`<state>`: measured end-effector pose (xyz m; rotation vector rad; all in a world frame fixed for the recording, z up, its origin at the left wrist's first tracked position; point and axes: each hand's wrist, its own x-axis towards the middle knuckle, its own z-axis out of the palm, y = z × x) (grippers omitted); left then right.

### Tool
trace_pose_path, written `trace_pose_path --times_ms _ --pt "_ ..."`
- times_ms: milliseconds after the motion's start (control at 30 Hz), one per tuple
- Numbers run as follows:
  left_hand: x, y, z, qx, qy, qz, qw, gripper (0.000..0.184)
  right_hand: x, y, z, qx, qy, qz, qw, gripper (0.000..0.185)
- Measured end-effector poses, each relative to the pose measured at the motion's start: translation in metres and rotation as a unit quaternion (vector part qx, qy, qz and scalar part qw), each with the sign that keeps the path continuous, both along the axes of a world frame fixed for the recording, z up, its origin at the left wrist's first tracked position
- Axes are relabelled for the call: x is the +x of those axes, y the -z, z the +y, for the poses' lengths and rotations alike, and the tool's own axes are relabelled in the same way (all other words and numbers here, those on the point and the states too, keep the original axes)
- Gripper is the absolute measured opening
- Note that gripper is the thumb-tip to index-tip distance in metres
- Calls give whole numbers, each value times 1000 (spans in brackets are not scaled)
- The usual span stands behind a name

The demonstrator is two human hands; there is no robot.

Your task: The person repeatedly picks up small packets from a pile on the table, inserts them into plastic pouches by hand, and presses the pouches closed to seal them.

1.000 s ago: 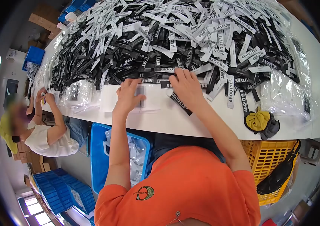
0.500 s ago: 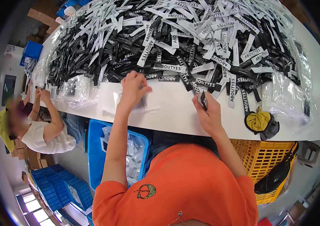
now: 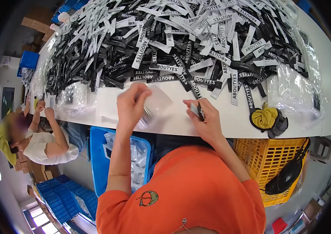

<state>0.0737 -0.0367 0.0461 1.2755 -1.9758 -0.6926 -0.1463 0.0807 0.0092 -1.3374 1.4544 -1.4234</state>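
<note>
My left hand (image 3: 131, 104) is closed, fingertips and thumb pinching a clear plastic bag (image 3: 158, 102) raised over the white table. Something greyish shows inside the bag near its lower end, too blurred to name. To the right, my right hand (image 3: 208, 121) is closed around black and white label strips (image 3: 200, 111), whose ends stick out between thumb and fingers. A short gap separates the two hands. Behind them lies a large heap of black and white strips (image 3: 169, 50) printed ABOUTYES.
Clear plastic packs stand left (image 3: 76, 93) and right (image 3: 290, 89) of the heap. A yellow and grey cloth bundle (image 3: 266, 119) lies at the table's front edge. Below are a blue bin (image 3: 97, 163) with bagged items and a yellow crate (image 3: 265, 156). Another person (image 3: 48, 140) works at left.
My left hand has lifted the clear bag off the stack on the table and tilted it toward the right. My right hand has come slightly nearer and lower, still gripping the strips.
</note>
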Motion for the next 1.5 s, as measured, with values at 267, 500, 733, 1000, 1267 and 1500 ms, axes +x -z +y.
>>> trace_pose_path --times_ms 267,500,733,1000,1267,1500 --pt "-21 -11 45 -92 160 -52 981 25 -8 5 -4 114 -107 -153 976 16" --pt "-29 -8 44 -100 273 -92 952 21 -14 -5 0 242 -144 -299 911 15" --pt "-48 20 38 339 211 341 851 23 -10 -3 -21 44 -126 -349 928 15" --pt "-65 11 63 495 71 548 671 46 -8 12 -13 124 -176 -624 752 10" --pt "-38 -4 55 500 229 137 824 74 -14 23 -10 -157 -86 49 983 42" --pt "-20 -9 58 14 239 -190 952 73 -41 17 9 -57 -73 304 948 28"
